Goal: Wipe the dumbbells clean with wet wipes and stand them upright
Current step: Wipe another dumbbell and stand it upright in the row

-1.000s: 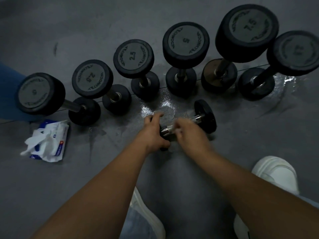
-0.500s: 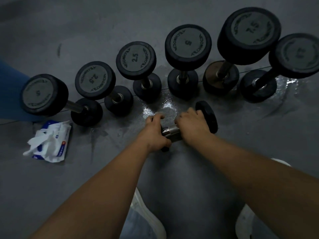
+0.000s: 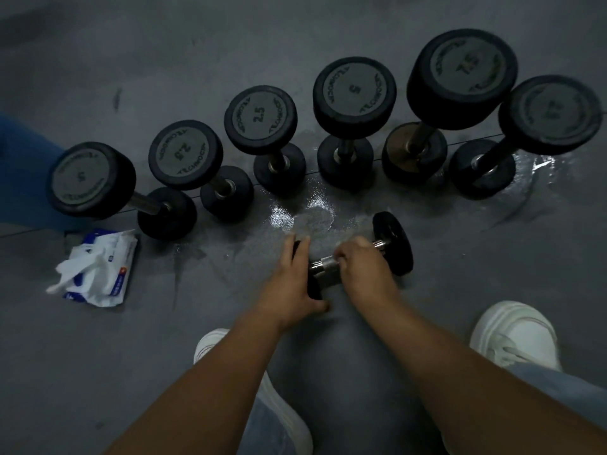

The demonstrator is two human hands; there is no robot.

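Floor (image 3: 98, 372): grey, with a shiny wet patch (image 3: 282, 221) near its middle.
Row of dumbbells (image 3: 354, 90): six black ones stand upright on end along the far side, running left to right.
Shoes (image 3: 515, 336): white, at the near edge, one on each side of the arms.
Pack of wet wipes (image 3: 101, 274): lies at left, a sheet sticking out.
Small dumbbell (image 3: 394, 244): lies on its side just near the wet patch, apart from the row.
Left hand (image 3: 292, 284): clasps the small dumbbell's left end weight.
Right hand (image 3: 361, 267): fingers curl round its metal handle (image 3: 323, 266); cannot tell whether it holds a wipe.
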